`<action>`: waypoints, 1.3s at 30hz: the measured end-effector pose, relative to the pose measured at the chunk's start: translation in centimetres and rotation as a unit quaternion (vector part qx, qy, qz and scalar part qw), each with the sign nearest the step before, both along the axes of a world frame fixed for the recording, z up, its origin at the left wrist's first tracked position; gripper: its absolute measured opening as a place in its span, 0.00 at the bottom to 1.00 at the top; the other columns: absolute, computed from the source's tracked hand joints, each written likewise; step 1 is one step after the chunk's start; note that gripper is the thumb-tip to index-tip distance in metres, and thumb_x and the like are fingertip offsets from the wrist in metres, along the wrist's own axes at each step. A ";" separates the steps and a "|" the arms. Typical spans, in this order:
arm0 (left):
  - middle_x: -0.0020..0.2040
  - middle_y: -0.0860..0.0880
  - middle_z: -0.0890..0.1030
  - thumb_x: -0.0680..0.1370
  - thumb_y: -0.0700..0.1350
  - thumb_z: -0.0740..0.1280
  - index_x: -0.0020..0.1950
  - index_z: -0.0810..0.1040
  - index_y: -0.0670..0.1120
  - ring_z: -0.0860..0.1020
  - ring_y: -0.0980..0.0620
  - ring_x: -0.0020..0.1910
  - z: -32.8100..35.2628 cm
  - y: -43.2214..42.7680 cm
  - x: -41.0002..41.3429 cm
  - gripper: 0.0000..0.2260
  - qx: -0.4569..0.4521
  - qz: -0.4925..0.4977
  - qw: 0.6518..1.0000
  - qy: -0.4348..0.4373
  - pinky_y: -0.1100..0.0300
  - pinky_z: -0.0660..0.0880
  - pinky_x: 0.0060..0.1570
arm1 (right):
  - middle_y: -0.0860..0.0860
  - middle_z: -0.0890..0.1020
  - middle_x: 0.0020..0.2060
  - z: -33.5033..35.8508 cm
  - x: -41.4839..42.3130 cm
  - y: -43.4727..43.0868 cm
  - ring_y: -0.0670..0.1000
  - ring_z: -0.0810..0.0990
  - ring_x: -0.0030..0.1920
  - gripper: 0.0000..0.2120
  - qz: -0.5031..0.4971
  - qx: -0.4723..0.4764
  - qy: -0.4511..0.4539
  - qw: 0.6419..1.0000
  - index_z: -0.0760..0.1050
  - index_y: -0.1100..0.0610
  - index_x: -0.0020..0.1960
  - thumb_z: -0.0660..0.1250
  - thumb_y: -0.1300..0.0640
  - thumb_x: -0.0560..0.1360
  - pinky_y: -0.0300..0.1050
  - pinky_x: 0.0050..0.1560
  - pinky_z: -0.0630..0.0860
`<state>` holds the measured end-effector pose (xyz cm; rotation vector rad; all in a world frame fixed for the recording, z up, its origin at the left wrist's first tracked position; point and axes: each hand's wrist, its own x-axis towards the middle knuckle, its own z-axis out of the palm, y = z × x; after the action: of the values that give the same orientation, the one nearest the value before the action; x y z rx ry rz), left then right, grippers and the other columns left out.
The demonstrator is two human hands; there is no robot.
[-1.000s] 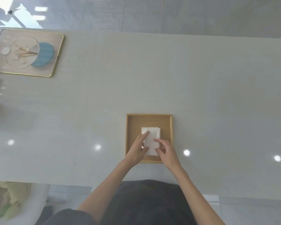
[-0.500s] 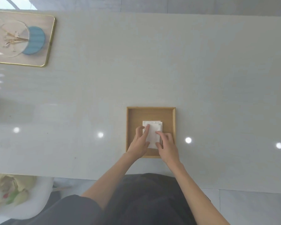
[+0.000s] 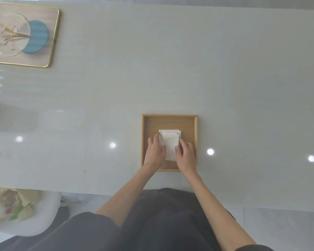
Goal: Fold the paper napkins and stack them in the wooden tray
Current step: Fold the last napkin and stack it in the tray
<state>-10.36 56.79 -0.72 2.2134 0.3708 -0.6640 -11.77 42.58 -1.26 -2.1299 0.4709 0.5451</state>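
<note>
A square wooden tray (image 3: 170, 120) lies on the white table near its front edge. Inside it sits a small stack of folded white paper napkins (image 3: 169, 144), its top edges slightly uneven. My left hand (image 3: 155, 153) rests against the stack's left side, fingers curled along its edge. My right hand (image 3: 186, 153) presses against the stack's right side. Both hands flank the napkins, and their lower corners are hidden under my fingers.
A gold-rimmed rectangular tray (image 3: 52, 51) at the far left holds a glass dish (image 3: 9, 35) with dried flowers and a blue ribbed object (image 3: 37, 38). A white chair (image 3: 25, 214) with greenish items stands below the table's front left edge.
My fingers have slid off the top of the napkin stack to its left and right sides. The view has shifted slightly down the table.
</note>
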 end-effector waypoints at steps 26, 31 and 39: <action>0.63 0.45 0.75 0.83 0.49 0.61 0.68 0.70 0.44 0.76 0.42 0.60 1.3 3.2 -4.1 0.16 0.179 0.121 0.975 0.043 0.49 0.73 0.59 | 0.53 0.81 0.57 0.8 -3.6 -3.8 0.55 0.81 0.57 0.15 -0.154 -0.119 -0.003 0.981 0.75 0.56 0.66 0.66 0.53 0.82 0.48 0.51 0.76; 0.58 0.48 0.77 0.83 0.42 0.57 0.61 0.74 0.44 0.78 0.45 0.47 1.1 4.0 -3.5 0.09 0.159 0.114 0.980 0.040 0.51 0.74 0.47 | 0.52 0.82 0.51 0.5 -2.8 -4.2 0.54 0.81 0.49 0.11 -0.171 -0.102 -0.012 0.980 0.78 0.58 0.62 0.66 0.57 0.82 0.46 0.48 0.73; 0.61 0.48 0.78 0.83 0.41 0.59 0.61 0.75 0.43 0.80 0.44 0.52 1.3 4.3 -0.5 0.10 0.155 0.103 0.983 0.008 0.53 0.73 0.47 | 0.52 0.83 0.52 0.5 0.5 -4.1 0.51 0.80 0.49 0.12 -0.169 -0.097 -0.032 0.980 0.78 0.58 0.64 0.66 0.56 0.82 0.44 0.50 0.73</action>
<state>-10.90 61.05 0.60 2.4177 0.7439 -0.5410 -11.26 38.50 -0.76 -2.1780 0.8585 0.2445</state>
